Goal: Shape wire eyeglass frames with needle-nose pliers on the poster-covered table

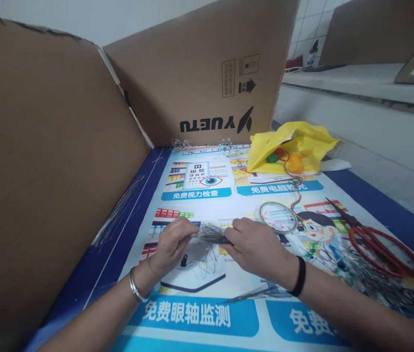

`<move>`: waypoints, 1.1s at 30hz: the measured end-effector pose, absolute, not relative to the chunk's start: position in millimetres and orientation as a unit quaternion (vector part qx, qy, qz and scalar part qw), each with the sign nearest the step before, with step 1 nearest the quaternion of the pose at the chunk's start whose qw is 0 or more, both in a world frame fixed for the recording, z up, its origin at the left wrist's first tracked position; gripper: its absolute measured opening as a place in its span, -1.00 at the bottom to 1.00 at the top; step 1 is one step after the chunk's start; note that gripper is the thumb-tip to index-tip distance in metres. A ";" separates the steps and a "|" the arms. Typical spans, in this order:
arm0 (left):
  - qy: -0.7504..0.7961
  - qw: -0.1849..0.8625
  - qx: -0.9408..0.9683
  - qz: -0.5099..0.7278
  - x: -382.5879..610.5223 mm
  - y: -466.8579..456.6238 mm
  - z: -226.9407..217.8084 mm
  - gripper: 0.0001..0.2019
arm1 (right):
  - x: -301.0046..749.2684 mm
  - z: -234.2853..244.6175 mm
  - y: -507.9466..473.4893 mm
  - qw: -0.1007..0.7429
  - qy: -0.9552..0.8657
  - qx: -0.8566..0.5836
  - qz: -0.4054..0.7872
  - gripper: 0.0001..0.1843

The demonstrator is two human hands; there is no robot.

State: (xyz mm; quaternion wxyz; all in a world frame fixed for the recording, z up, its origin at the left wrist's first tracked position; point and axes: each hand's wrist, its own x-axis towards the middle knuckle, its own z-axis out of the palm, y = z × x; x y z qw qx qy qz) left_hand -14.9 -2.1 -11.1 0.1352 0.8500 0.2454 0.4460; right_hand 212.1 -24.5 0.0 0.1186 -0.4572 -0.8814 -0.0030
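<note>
My left hand and my right hand meet low over the printed poster that covers the table. Both pinch a small dark tangle of thin wire between them, fingers curled shut. Loose wire ends trail below the tangle. A silver bangle sits on my left wrist and a black band on my right. A wire ring with red, green and yellow strands attached lies just beyond my right hand.
Red-handled scissors lie at the right beside a heap of thin wire pieces. A yellow bag with coloured spools sits at the back. Cardboard panels stand at the left and rear.
</note>
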 end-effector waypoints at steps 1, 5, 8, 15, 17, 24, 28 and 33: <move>0.244 0.136 0.851 0.446 -14.7 -2.0 -10.8 -0.82 | 212.4 0.4 -24.4 0.116 -0.882 -0.458 0.003 -0.76; 0.232 0.135 0.853 0.448 -15.0 -0.9 -11.3 -0.79 | 213.5 1.0 -23.8 0.114 -0.882 -0.457 0.019 -0.73; 0.237 0.147 0.848 0.450 -15.8 -0.6 -13.0 -0.80 | 214.0 0.3 -23.0 0.119 -0.880 -0.458 0.039 -0.70; 0.256 0.189 0.833 0.453 -15.1 -1.4 -15.1 -0.85 | 218.3 2.3 -18.8 0.115 -0.894 -0.430 0.057 -0.68; 0.262 0.224 0.825 0.447 -13.6 -1.4 -14.2 -0.86 | 220.2 3.3 -17.3 0.115 -0.902 -0.412 0.058 -0.70; 0.291 0.355 0.791 0.405 -9.9 -0.8 -10.4 -0.83 | 221.1 -0.6 -15.2 0.113 -0.914 -0.384 0.069 -0.74; 0.283 0.355 0.796 0.400 -10.6 -0.1 -10.3 -0.81 | 220.6 -2.7 -16.1 0.104 -0.914 -0.389 0.056 -0.71; 0.285 0.334 0.806 0.397 -11.1 0.0 -9.8 -0.82 | 220.5 0.6 -17.3 0.085 -0.914 -0.394 0.051 -0.71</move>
